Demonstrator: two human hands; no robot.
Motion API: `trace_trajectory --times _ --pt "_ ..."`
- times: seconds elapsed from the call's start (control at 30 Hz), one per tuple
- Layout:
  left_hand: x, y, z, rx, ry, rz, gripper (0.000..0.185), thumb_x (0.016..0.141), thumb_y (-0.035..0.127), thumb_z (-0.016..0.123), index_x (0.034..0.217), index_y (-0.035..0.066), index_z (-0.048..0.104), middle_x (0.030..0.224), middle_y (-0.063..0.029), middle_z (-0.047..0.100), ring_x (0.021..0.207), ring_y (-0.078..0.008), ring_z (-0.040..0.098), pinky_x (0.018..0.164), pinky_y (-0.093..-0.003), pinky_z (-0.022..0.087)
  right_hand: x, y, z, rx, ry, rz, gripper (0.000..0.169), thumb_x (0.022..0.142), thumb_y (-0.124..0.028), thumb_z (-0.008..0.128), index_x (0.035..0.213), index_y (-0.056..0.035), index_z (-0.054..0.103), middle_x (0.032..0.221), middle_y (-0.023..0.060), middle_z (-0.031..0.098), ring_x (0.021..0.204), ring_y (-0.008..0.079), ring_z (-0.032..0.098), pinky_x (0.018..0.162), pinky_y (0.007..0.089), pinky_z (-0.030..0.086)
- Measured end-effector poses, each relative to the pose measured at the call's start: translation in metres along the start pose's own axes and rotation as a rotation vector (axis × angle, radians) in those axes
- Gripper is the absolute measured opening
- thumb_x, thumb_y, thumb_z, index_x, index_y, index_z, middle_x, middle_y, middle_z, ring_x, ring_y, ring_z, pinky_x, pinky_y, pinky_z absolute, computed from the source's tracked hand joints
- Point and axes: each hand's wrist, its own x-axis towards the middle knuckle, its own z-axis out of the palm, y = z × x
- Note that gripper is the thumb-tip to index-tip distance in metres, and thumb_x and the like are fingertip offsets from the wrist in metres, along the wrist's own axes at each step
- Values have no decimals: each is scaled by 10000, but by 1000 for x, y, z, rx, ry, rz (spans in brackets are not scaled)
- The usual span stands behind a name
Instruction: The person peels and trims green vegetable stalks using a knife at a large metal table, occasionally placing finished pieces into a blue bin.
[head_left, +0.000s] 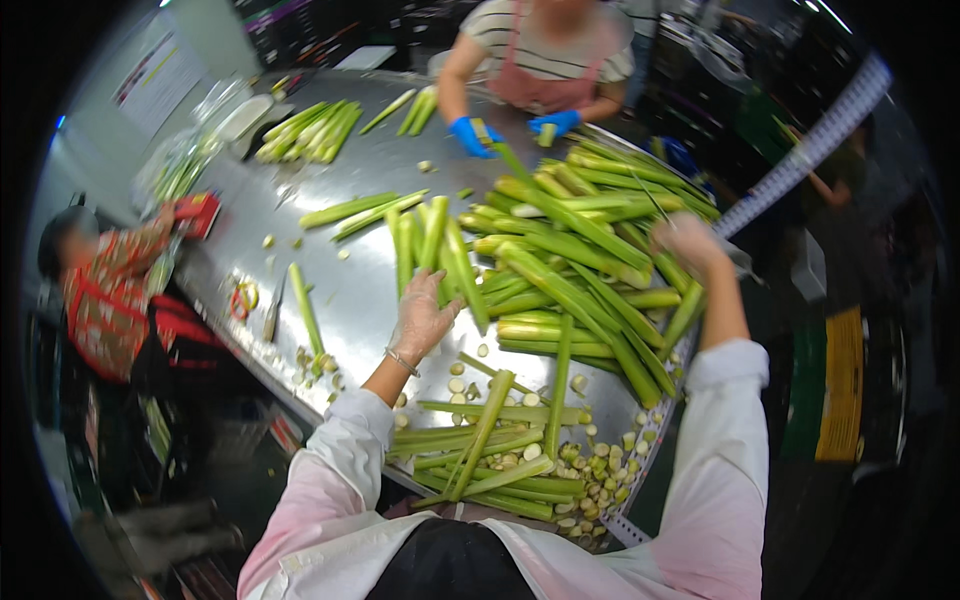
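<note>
My left hand (424, 311), in a clear plastic glove, lies at the near ends of several trimmed green vegetable stalks (433, 232) lined up side by side. Its thumb stands apart from the fingers, and no firm hold shows. Over the right edge of a large stalk pile (574, 292), my right hand (686, 244) is closed on a knife (651, 187). Only the knife's thin blade shows, slanting up and left above the stalks; the fist hides its handle. Cut stalks (487, 442) and round pale end pieces (600, 472) lie close to my body.
The metal table (360, 277) also bears a second knife (274, 311), rubber bands (241, 298) and a trimmed bunch (311, 131). Across it, a blue-gloved co-worker (551, 60) handles stalks. Another person (112, 292) at left holds a red box (196, 216). A perforated metal strip (810, 146) rises at right.
</note>
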Motion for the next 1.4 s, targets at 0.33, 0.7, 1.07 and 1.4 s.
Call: trace_trajectory --times 0.33,0.7,1.07,1.4 --pt "-30 -92 -39 284 135 -369 626 784 321 797 1286 -3 612 1282 -213 612 1238 -380 554 1051 -469 456 -118 77 159 746 605 222 263 1002 -292 625 1077 -52 700 746 32 631 484 101 464 463 282 374" --pt "5 -233 -103 75 168 -952 398 880 148 615 1219 -55 572 1102 -295 708 1076 -444 687 959 -465 536 -184 88 225 834 597 297 177 1034 -68 546 1113 26 674 743 67 643 482 94 485 434 243 396" --pt "94 -128 -28 97 -174 -419 1397 713 847 708 1625 -47 141 1630 -361 235 1528 -513 203 1241 -525 273 -226 43 252 604 387 371 166 1035 -150 607 1107 -21 681 763 37 659 502 70 479 458 245 387" --pt "104 9 54 284 -269 -600 1312 729 709 753 1676 115 67 1696 -320 40 1565 -504 97 1160 -723 258 -207 9 272 349 220 45 200 934 -21 660 1120 33 711 852 88 707 716 165 640 648 315 522"
